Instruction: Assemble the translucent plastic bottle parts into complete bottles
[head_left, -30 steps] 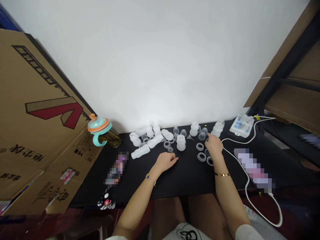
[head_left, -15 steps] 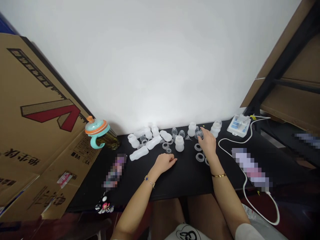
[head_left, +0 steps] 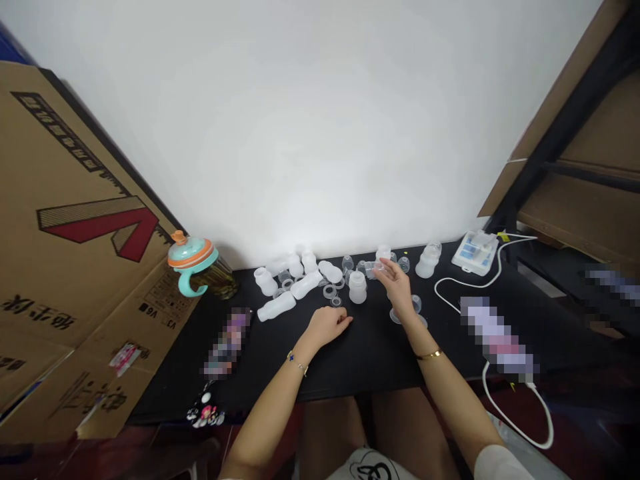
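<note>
Pinching a clear cap (head_left: 375, 269) between the close-set fingers (head_left: 391, 269) of the right hand (head_left: 399, 291), near a white bottle (head_left: 357, 289) — resting the curled left hand (head_left: 327, 327), with its grip hidden, on the black bench (head_left: 370, 350) before a white wall (head_left: 320, 133).

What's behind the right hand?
A bottle: its top shows above the fingers. Its lower part can't be seen, covered by them and the clear dome they hold.

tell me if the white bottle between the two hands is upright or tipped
Upright: the bottle stands with its narrower neck pointing up.
</note>
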A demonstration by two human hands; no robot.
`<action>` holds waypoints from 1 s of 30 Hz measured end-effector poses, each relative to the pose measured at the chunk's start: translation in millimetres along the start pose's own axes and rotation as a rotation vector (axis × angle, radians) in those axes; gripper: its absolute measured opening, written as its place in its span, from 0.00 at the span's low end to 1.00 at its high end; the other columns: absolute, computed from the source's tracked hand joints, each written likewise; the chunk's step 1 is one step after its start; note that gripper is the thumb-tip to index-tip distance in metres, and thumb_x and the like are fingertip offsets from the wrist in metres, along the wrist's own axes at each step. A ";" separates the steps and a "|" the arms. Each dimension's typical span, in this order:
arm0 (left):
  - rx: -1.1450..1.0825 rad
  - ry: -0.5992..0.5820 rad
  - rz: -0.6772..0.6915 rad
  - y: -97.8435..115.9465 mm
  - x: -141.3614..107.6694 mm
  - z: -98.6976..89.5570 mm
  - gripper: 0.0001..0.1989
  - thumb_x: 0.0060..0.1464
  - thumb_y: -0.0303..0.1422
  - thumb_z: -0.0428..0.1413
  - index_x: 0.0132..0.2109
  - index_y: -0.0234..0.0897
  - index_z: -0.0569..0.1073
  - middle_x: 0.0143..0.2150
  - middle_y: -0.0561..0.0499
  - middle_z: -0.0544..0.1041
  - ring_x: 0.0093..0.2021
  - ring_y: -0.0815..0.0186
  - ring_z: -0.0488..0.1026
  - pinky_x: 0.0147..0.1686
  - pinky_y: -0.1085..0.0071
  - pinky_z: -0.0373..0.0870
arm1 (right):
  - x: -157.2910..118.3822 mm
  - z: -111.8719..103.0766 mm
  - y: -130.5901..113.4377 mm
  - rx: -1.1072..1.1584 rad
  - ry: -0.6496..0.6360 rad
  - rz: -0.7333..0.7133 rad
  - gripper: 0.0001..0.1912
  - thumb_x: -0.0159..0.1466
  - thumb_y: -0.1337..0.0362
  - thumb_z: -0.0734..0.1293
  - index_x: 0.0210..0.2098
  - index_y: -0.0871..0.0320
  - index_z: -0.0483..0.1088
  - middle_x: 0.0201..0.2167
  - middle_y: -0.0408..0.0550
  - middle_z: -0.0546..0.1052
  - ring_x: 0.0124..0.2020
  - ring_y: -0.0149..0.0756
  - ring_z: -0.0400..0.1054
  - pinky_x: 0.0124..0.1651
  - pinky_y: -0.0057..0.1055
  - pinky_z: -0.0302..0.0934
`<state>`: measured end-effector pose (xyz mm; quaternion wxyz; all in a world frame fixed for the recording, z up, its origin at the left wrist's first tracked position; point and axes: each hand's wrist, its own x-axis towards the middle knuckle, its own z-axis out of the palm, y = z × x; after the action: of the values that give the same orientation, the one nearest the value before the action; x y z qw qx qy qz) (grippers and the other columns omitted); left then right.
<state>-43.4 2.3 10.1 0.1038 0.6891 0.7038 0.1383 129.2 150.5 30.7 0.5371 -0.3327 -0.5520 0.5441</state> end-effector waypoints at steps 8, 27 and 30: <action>-0.047 0.070 0.037 -0.7 0.1 2.8 0.14 0.64 0.40 0.54 0.32 0.40 0.75 0.29 0.53 0.77 0.29 0.65 0.73 0.30 0.71 0.58 | -6.5 12.1 -3.3 0.434 0.004 0.477 0.10 0.63 0.55 0.71 0.37 0.55 0.73 0.35 0.46 0.82 0.29 0.33 0.75 0.31 0.29 0.72; -0.307 0.530 -0.022 0.9 -1.2 -3.2 0.06 0.63 0.36 0.56 0.44 0.41 0.75 0.49 0.50 0.75 0.28 0.72 0.70 0.34 0.72 0.70 | -7.1 9.9 -2.0 0.520 0.023 0.550 0.07 0.61 0.62 0.73 0.38 0.53 0.73 0.35 0.44 0.80 0.36 0.37 0.77 0.35 0.29 0.71; -0.312 0.520 -0.026 0.2 -1.2 -2.8 0.06 0.63 0.36 0.56 0.45 0.41 0.75 0.50 0.50 0.75 0.29 0.72 0.70 0.33 0.72 0.70 | -7.9 9.7 -0.9 0.497 0.002 0.534 0.10 0.56 0.59 0.76 0.34 0.53 0.73 0.36 0.44 0.80 0.37 0.37 0.76 0.35 0.29 0.70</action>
<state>-44.1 1.0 12.8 0.0265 0.5971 0.6857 0.4154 121.8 140.5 31.3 0.4409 -0.3251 -0.2962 0.7824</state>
